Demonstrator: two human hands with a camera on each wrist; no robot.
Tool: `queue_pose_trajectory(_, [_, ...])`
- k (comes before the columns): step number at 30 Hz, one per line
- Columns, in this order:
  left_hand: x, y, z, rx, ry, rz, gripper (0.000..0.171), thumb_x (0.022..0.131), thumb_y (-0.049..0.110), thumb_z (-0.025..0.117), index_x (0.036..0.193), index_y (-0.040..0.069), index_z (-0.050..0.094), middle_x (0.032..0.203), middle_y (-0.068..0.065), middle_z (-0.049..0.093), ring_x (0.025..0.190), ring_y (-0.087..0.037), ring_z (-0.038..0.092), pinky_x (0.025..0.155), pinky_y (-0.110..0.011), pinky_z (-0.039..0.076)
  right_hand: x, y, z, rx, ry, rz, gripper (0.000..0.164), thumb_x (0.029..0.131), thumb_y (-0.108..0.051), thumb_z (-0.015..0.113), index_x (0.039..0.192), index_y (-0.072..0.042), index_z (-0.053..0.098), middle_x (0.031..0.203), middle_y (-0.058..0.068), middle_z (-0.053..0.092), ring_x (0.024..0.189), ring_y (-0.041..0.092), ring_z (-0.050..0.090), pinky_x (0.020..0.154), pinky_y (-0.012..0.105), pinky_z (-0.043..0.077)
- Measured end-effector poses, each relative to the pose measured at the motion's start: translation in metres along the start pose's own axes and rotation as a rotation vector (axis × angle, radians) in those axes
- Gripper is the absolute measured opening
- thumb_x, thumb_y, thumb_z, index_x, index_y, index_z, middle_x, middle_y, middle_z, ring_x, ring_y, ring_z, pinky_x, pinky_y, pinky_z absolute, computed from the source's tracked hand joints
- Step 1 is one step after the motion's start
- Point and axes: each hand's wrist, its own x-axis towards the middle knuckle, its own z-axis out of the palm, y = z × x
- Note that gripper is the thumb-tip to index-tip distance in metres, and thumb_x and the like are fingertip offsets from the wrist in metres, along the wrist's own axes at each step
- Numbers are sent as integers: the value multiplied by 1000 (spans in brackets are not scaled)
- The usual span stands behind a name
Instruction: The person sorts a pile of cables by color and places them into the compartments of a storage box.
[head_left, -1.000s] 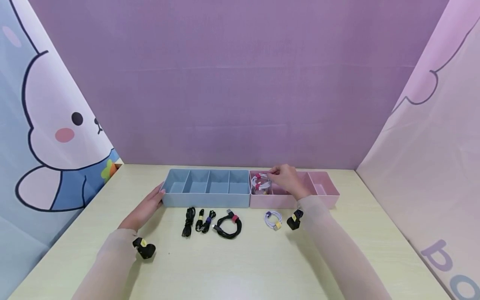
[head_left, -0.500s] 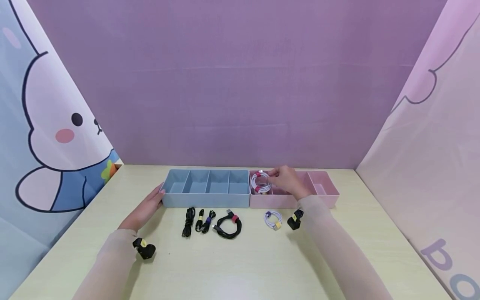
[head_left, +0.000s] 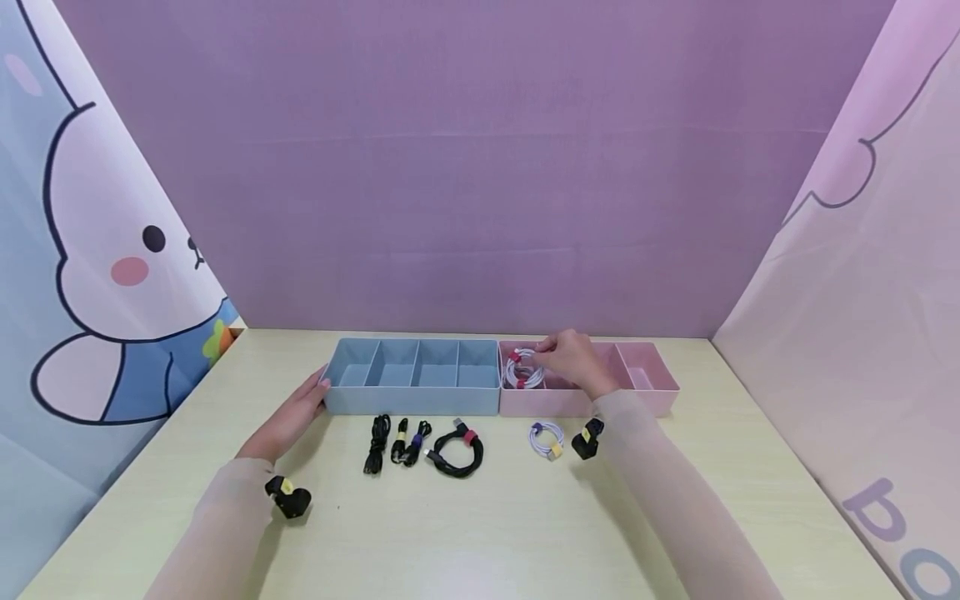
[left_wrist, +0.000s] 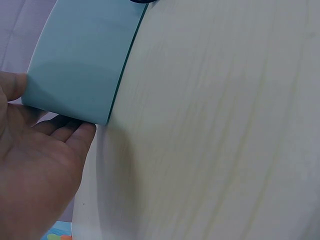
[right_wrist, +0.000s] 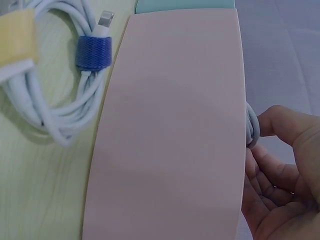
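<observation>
My right hand [head_left: 576, 363] pinches a coiled white charging cable [head_left: 523, 379] with red ties between thumb and fingers. The coil is inside the left compartment of the pink divided box [head_left: 551, 405]; in the right wrist view only a bit of the cable [right_wrist: 251, 127] shows past the box wall. My left hand [head_left: 298, 408] rests against the left end of the blue divided box [head_left: 412, 401]. In the left wrist view that hand's [left_wrist: 45, 155] fingers lie along the end wall, with the thumb near the top rim.
Before the boxes lie a black cable bundle [head_left: 377, 446], two small black cables, one of them with a purple tie [head_left: 415, 447], a black looped cable with a red tie [head_left: 477, 454], and a white cable with blue and yellow ties [head_left: 537, 445]. A purple backdrop [head_left: 480, 183] stands behind.
The white cable coil in my right hand rose slightly, then came down a little to the right within the pink compartment. My left hand and both boxes have stayed put.
</observation>
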Motion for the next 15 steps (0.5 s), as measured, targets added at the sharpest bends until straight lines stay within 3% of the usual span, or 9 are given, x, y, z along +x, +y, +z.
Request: queue_pose_trajectory(15, [-2,0,0,-4,-13,10,71,107,56,22,161,22,-10,166,-12,-12,151,-39,-1,120,-56,15,2,3,-5,-38,23,-90,22,93,-14,72,109,1,76,101,12,74,90,24,69,80,36,61])
